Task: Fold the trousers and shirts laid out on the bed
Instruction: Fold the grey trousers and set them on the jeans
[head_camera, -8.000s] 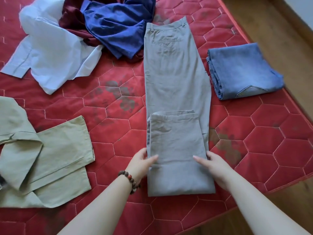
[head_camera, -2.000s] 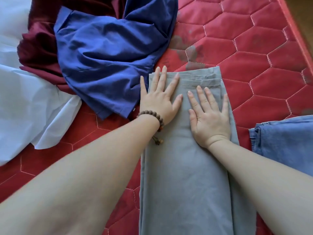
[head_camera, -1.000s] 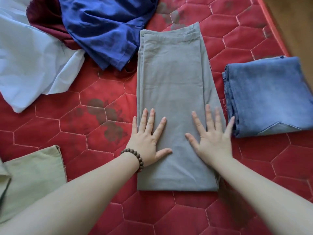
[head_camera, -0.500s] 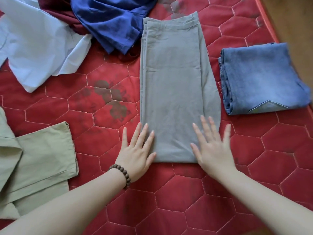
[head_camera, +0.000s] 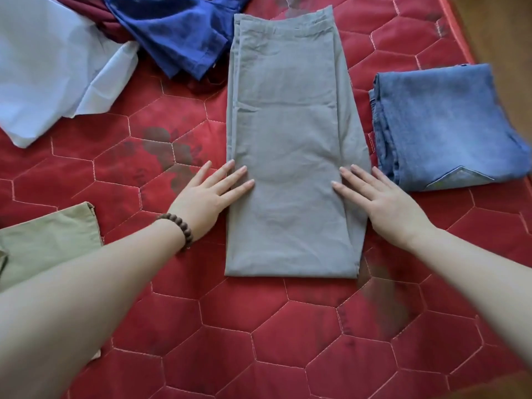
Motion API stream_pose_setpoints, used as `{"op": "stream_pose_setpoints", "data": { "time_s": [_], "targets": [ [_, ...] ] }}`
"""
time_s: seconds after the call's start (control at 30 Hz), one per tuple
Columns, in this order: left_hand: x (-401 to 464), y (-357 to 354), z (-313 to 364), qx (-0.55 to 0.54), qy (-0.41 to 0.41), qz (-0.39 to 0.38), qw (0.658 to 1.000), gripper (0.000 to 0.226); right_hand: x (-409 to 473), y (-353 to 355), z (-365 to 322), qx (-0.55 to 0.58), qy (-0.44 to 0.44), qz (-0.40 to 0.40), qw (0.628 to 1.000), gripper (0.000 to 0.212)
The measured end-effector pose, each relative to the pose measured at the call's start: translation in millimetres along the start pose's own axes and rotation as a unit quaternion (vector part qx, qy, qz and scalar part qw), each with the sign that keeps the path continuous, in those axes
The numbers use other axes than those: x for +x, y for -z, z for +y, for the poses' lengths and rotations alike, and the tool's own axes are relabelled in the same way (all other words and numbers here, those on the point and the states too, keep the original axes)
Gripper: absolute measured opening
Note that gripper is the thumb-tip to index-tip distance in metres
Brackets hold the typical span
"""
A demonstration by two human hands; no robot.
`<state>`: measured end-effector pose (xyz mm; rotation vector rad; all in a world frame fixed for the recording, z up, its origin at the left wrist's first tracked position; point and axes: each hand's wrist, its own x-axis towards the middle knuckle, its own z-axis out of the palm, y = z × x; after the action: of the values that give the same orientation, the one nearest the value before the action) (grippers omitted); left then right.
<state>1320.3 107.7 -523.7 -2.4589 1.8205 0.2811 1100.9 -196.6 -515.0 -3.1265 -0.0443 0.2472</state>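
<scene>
head view: the grey trousers [head_camera: 290, 145] lie folded into a long rectangle in the middle of the red quilted bed [head_camera: 259, 335], waistband end at the far side. the left hand [head_camera: 205, 197] lies flat with fingers straight and slightly spread, fingertips on the near left edge of the grey trousers, the palm on the bed just beside them. the right hand [head_camera: 383, 201] lies flat too, fingers straight, fingertips on the near right edge of the same trousers. a brown bead bracelet [head_camera: 178, 228] circles the left wrist. right of the grey trousers, just beside them, sit the folded blue jeans [head_camera: 443, 128]. far left of them lies a crumpled blue shirt [head_camera: 178, 33] over a maroon garment [head_camera: 95, 18], then a white shirt [head_camera: 49, 70]. near left, well apart, lie olive trousers [head_camera: 49, 243].
</scene>
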Motion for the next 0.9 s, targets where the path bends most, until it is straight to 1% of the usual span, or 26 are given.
{"op": "stream_pose_setpoints", "data": {
  "time_s": [0.03, 0.1, 0.13, 0.17, 0.23, 0.3, 0.37, 0.43, 0.5, 0.53, 0.57, 0.6, 0.63, 0.7, 0.77, 0.8, 0.87, 0.9],
  "targets": [
    [2, 1, -6, 0.019, -0.017, -0.002, 1.0, 0.077, -5, 2, 2, -0.016, 0.016, -0.005, 1.0, 0.064],
    [11, 2, -13, 0.035, -0.037, 0.003, 0.999, 0.07, -10, 1, 0, -0.034, 0.025, -0.011, 0.999, 0.066],
    [17, 2, -15, 0.032, -0.038, 0.006, 0.999, 0.068, -9, 0, -1, -0.037, 0.016, -0.006, 0.999, 0.065],
    [23, 2, -18, 0.025, -0.036, 0.011, 0.999, 0.071, -4, -2, -1, -0.037, 0.0, 0.009, 0.999, 0.062],
    [34, 3, -21, 0.006, -0.021, 0.011, 1.0, 0.08, 13, 0, -2, -0.032, -0.035, 0.033, 0.998, 0.059],
    [42, 5, -22, -0.035, -0.003, 0.013, 0.999, 0.086, 32, 4, -5, -0.02, -0.047, 0.033, 0.998, 0.058],
    [44, 7, -21, -0.077, 0.008, 0.019, 0.997, 0.084, 43, 9, -6, -0.012, -0.026, 0.019, 0.999, 0.056],
    [41, 10, -19, -0.103, 0.011, 0.017, 0.994, 0.076, 43, 18, -4, 0.0, -0.004, 0.008, 1.0, 0.055],
    [31, 17, -19, -0.121, -0.001, -0.002, 0.993, 0.069, 35, 30, -5, 0.052, 0.015, -0.027, 0.998, 0.059],
    [26, 20, -18, -0.144, -0.013, -0.016, 0.989, 0.068, 28, 35, -7, 0.106, 0.022, -0.068, 0.992, 0.062],
    [18, 24, -19, -0.187, -0.024, -0.033, 0.982, 0.066, 20, 40, -11, 0.182, 0.021, -0.106, 0.977, 0.062],
    [10, 30, -19, -0.25, -0.022, -0.056, 0.966, 0.06, 12, 47, -16, 0.27, 0.003, -0.128, 0.954, 0.061],
    [2, 35, -20, -0.319, -0.001, -0.076, 0.945, 0.049, 6, 53, -19, 0.358, -0.03, -0.142, 0.922, 0.057],
    [-8, 46, -21, -0.43, 0.09, -0.09, 0.894, 0.032, 0, 62, -18, 0.485, -0.111, -0.167, 0.851, 0.04],
    [-3, 52, -18, -0.502, 0.192, -0.036, 0.842, 0.015, 12, 61, -9, 0.516, -0.234, -0.157, 0.809, 0.012],
    [4, 54, -16, -0.538, 0.232, -0.006, 0.81, 0.018, 21, 58, -7, 0.551, -0.294, -0.133, 0.77, 0.018],
    [16, 52, -11, -0.604, 0.301, 0.016, 0.737, 0.038, 37, 52, -11, 0.683, -0.359, -0.067, 0.633, 0.033],
    [20, 48, -8, -0.607, 0.331, 0.016, 0.722, 0.036, 42, 50, -16, 0.724, -0.377, -0.042, 0.577, 0.038]
  ]
}}
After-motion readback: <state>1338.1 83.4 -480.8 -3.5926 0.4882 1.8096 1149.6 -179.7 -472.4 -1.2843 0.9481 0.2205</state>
